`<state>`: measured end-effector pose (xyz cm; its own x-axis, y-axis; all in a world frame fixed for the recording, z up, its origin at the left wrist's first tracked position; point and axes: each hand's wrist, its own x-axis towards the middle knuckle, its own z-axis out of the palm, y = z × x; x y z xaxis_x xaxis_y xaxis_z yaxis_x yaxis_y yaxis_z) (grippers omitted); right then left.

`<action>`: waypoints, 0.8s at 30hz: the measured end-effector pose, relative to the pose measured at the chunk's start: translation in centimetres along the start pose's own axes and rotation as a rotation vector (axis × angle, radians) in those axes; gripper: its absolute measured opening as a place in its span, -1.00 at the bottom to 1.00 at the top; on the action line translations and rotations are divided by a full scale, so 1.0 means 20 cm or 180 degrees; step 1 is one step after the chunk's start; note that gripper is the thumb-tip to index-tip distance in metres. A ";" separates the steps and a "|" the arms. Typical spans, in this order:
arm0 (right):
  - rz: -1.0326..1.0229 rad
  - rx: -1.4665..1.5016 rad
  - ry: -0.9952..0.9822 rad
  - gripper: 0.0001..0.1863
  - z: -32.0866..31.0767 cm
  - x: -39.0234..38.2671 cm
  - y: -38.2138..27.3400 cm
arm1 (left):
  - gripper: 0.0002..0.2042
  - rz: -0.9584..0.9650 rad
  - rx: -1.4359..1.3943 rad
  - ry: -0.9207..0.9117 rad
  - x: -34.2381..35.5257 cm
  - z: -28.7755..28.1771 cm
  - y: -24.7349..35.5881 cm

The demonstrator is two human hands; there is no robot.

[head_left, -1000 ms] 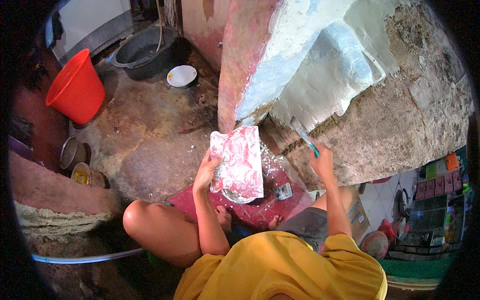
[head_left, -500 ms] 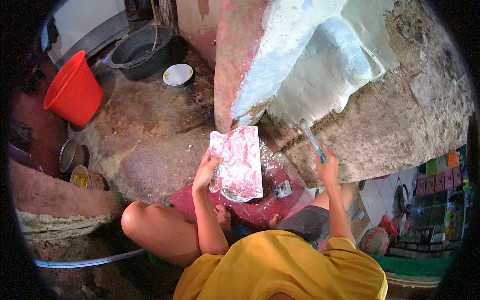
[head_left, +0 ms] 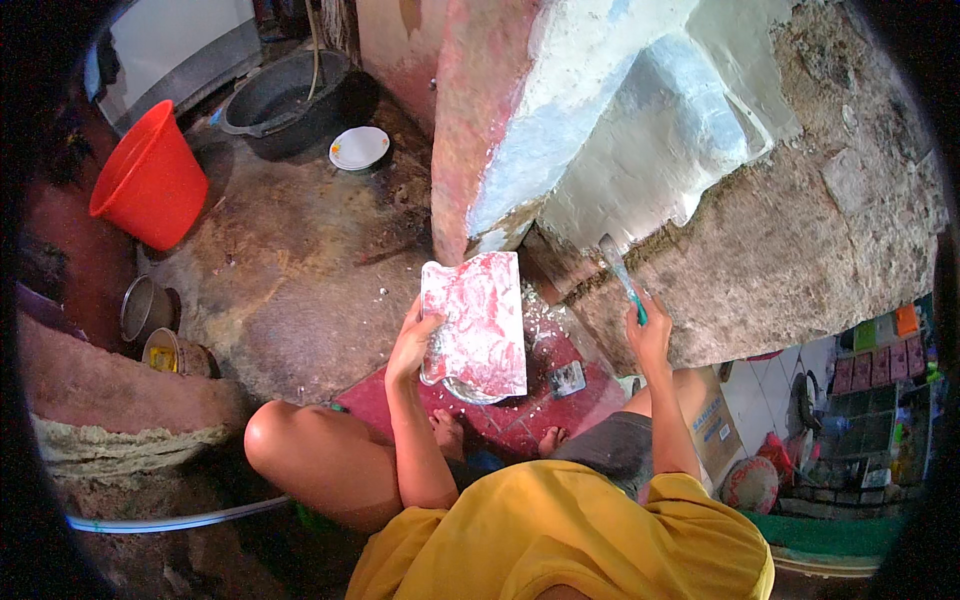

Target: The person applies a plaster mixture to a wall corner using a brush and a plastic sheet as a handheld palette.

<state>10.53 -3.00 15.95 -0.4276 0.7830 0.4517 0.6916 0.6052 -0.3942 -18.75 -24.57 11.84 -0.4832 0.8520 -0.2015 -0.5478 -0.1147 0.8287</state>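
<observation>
My left hand [head_left: 409, 345] grips the left edge of a flat red board [head_left: 474, 325] smeared with white plaster. A metal bowl [head_left: 470, 391] shows partly from under the board's lower edge. In my right hand [head_left: 651, 328] is a putty knife [head_left: 622, 276] with a turquoise handle, the fingers closed round it. Its blade tip meets the lower edge of the grey, freshly smeared plaster [head_left: 610, 180] on the wall. White and bluish paint covers the wall [head_left: 560, 90] beside that patch.
A red bucket [head_left: 150, 180], a black tub [head_left: 285, 105] and a white plate [head_left: 358, 148] stand on the stained floor at the far left. Crumbs of plaster and a small square piece [head_left: 567, 379] lie on the red tiles. A rough concrete ledge [head_left: 760, 270] runs along the right.
My right hand has shifted very slightly left with the putty knife, its tip still at the plaster's lower edge. The board in my left hand has barely moved.
</observation>
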 end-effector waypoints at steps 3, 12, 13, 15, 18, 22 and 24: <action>-0.0384 0.0194 0.0095 -0.65 0.04 0.02 -0.01 | -0.48 -0.0113 0.0063 0.0095 0.00 0.03 0.01; -0.0160 0.0292 0.0055 -0.62 0.10 0.04 0.04 | -0.46 -0.0097 0.0093 0.0154 -0.01 0.02 0.03; -0.0074 0.0252 -0.0015 -0.62 0.07 0.02 0.05 | -0.46 -0.0090 0.0105 0.0154 -0.01 0.01 0.02; 0.0101 0.0172 -0.0154 -0.62 0.02 -0.04 0.06 | -0.46 -0.0075 0.0133 0.0153 -0.01 -0.02 0.00; 0.0179 0.0169 -0.0257 -0.61 -0.01 -0.09 0.05 | -0.46 -0.0038 0.0094 0.0142 0.00 -0.01 -0.02; -0.0208 0.0076 -0.0225 -0.62 0.10 -0.02 0.00 | -0.47 -0.0095 0.0097 0.0091 0.01 0.01 -0.01; -0.0288 0.0003 -0.0130 -0.65 0.17 0.02 0.02 | -0.48 -0.0084 0.0128 0.0076 0.01 0.03 0.02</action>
<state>8.63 -1.96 13.25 -0.5118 0.7302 0.4525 0.6485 0.6739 -0.3540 -18.56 -24.20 12.39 -0.4854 0.8420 -0.2355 -0.5328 -0.0713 0.8433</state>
